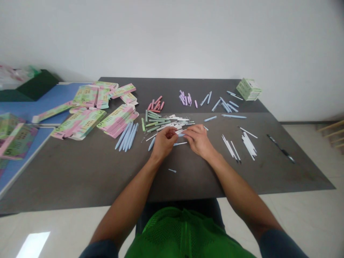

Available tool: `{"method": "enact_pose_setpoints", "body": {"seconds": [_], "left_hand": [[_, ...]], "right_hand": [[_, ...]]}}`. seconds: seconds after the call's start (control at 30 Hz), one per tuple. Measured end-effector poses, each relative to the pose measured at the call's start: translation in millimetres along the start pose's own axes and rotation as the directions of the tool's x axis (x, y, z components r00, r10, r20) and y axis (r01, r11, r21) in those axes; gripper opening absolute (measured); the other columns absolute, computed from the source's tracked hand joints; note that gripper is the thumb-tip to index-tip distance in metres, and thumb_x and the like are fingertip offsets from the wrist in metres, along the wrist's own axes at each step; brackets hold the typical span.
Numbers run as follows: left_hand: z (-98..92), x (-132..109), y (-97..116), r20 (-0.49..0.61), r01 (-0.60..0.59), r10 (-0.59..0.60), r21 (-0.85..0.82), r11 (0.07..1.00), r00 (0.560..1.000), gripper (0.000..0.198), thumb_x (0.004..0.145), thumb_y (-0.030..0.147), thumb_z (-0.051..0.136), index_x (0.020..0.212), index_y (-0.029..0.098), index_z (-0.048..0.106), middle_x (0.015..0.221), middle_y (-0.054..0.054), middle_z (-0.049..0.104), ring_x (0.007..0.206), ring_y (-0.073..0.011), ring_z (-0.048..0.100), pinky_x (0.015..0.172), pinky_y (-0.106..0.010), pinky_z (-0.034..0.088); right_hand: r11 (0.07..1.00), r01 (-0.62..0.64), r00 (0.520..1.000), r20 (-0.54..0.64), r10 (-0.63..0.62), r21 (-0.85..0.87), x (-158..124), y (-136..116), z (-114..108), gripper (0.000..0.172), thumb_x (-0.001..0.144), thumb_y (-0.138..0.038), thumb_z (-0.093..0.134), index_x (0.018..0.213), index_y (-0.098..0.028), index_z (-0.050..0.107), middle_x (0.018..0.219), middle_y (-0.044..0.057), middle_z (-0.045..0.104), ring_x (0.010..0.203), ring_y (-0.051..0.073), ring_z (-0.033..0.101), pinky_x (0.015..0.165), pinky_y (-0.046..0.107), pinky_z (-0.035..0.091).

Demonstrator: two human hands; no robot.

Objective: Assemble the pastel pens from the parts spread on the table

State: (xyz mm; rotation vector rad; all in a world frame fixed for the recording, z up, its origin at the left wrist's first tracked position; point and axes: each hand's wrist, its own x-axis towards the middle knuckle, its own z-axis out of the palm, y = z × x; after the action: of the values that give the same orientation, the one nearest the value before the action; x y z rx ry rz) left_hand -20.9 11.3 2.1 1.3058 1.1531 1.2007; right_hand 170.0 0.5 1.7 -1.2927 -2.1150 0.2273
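Observation:
A short light blue pen barrel (181,135) bridges the gap between my two hands above the table. My left hand (164,142) is closed in a pinch at its left end, and the fingers of my right hand (198,140) are closed on its right end. Just beyond the hands lies a loose pile of white pen refills (178,123). A blue pen part (152,143) rests beside my left hand, and a white refill (180,144) lies below the fingertips. Nearer me is a small pale blue clip-like piece (172,170).
Finished-looking blue pens (127,137) lie left, near pink-green boxes (118,120). Green (156,120), red (156,104) and purple barrels (185,98) sit behind; blue parts (225,104), refills (249,145), a black pen (281,148) and a green box stack (249,89) are rightward.

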Motion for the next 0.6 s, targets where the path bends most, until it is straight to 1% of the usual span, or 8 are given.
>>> {"method": "enact_pose_setpoints", "body": {"seconds": [0.1, 0.23, 0.33, 0.43, 0.47, 0.53, 0.6], "left_hand": [[-3.1, -1.0, 3.6, -0.021, -0.033, 0.034, 0.048, 0.998, 0.999, 0.032, 0.071, 0.021, 0.073, 0.103, 0.016, 0.070, 0.082, -0.003, 0.071, 0.072, -0.0141, 0.065, 0.068, -0.024, 0.049], [-5.3, -2.1, 9.4, -0.024, -0.031, 0.033, 0.074, 0.997, 0.999, 0.031, 0.073, 0.021, 0.074, 0.103, 0.015, 0.069, 0.088, -0.006, 0.074, 0.079, -0.0164, 0.069, 0.075, -0.027, 0.052], [-4.9, -1.8, 8.6, -0.020, -0.039, 0.041, 0.080, 0.996, 0.999, 0.029, 0.074, 0.020, 0.073, 0.103, 0.015, 0.068, 0.091, -0.006, 0.075, 0.082, -0.0171, 0.070, 0.079, -0.029, 0.055], [-3.4, -1.5, 5.3, -0.020, -0.087, 0.089, 0.077, 0.993, 0.996, 0.031, 0.075, 0.019, 0.072, 0.106, 0.016, 0.066, 0.093, -0.006, 0.075, 0.083, -0.0171, 0.071, 0.084, -0.031, 0.056], [-2.6, -1.6, 4.7, -0.019, -0.114, 0.116, 0.060, 0.992, 0.993, 0.033, 0.075, 0.018, 0.071, 0.107, 0.016, 0.065, 0.094, -0.006, 0.075, 0.085, -0.0172, 0.071, 0.086, -0.032, 0.056], [-0.8, -2.2, 5.3, -0.016, -0.169, 0.169, -0.022, 0.985, 0.985, 0.034, 0.077, 0.017, 0.067, 0.111, 0.018, 0.062, 0.100, -0.007, 0.074, 0.090, -0.0178, 0.072, 0.089, -0.034, 0.057], [1.0, -3.1, 7.9, -0.026, -0.211, 0.210, -0.135, 0.968, 0.977, 0.034, 0.079, 0.017, 0.064, 0.112, 0.019, 0.059, 0.109, -0.007, 0.072, 0.097, -0.0193, 0.073, 0.090, -0.036, 0.057]], "right_hand": [[1.000, -0.004, 1.000, -0.004, 0.004, 0.021, -0.2, -2.5, 0.6, 0.026, 0.099, -0.031, 0.054, 0.116, -0.031, 0.074, 0.112, 0.007, 0.070, 0.108, 0.027, 0.052, 0.095, 0.045, 0.037], [0.998, -0.009, 1.000, 0.004, 0.009, 0.067, 0.3, -5.3, 1.1, 0.026, 0.099, -0.031, 0.054, 0.114, -0.028, 0.075, 0.109, 0.009, 0.071, 0.103, 0.026, 0.054, 0.091, 0.042, 0.041], [0.993, -0.004, 1.000, 0.009, 0.003, 0.115, 1.2, -7.7, 2.6, 0.025, 0.099, -0.030, 0.054, 0.111, -0.027, 0.075, 0.106, 0.009, 0.071, 0.099, 0.025, 0.056, 0.090, 0.040, 0.043], [0.983, -0.013, 1.000, 0.007, 0.012, 0.181, 2.5, -10.3, 5.3, 0.021, 0.098, -0.027, 0.056, 0.106, -0.024, 0.076, 0.101, 0.008, 0.072, 0.095, 0.024, 0.059, 0.089, 0.039, 0.044], [0.977, -0.036, 0.999, 0.008, 0.035, 0.210, 2.9, -10.8, 6.2, 0.020, 0.097, -0.027, 0.058, 0.104, -0.023, 0.076, 0.099, 0.008, 0.072, 0.094, 0.023, 0.059, 0.088, 0.038, 0.044], [0.943, -0.129, 0.991, 0.016, 0.130, 0.306, 3.8, -11.0, 6.9, 0.017, 0.094, -0.029, 0.061, 0.100, -0.023, 0.076, 0.090, 0.006, 0.072, 0.086, 0.022, 0.060, 0.081, 0.036, 0.046], [0.849, -0.249, 0.965, 0.049, 0.256, 0.466, 4.9, -10.1, 5.8, 0.018, 0.092, -0.036, 0.064, 0.098, -0.022, 0.075, 0.083, 0.004, 0.071, 0.077, 0.020, 0.060, 0.073, 0.033, 0.046]]}}
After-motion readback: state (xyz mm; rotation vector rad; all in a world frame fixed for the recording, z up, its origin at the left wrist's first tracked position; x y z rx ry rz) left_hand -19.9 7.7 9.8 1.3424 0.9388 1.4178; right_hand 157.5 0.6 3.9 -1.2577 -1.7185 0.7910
